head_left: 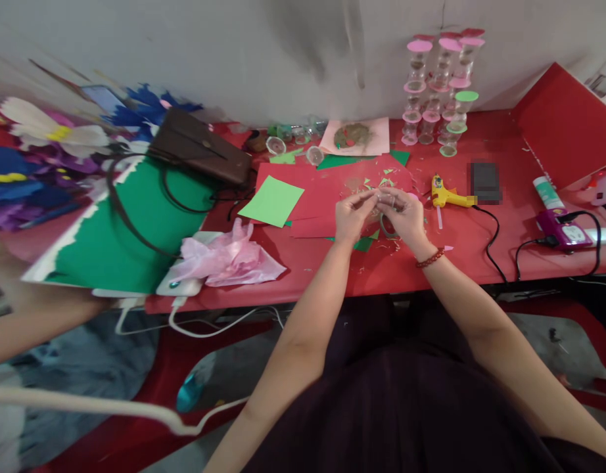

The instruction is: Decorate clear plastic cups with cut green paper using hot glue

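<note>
My left hand [351, 215] and my right hand [405, 214] meet over the red table, fingertips pinched close together. Between them is a small see-through piece [380, 197], seemingly clear plastic; the fingers cover most of it. Beneath the hands lie red paper sheets [310, 220] strewn with green and pale scraps [382, 182]. A greyish ring-shaped thing [388, 225] shows partly below my fingers. To the right rests a yellow glue gun [445, 194] with its cord. A light green paper square [272, 201] lies to the left.
Hourglass-like clear stacks with pink and green discs [431, 85] stand by the wall. Sand lies on a pale sheet [379, 135]. A purple power strip [559, 231] is at right. Left are a brown bag [199, 148], pink plastic bag [229, 256] and another person's arm [37, 315].
</note>
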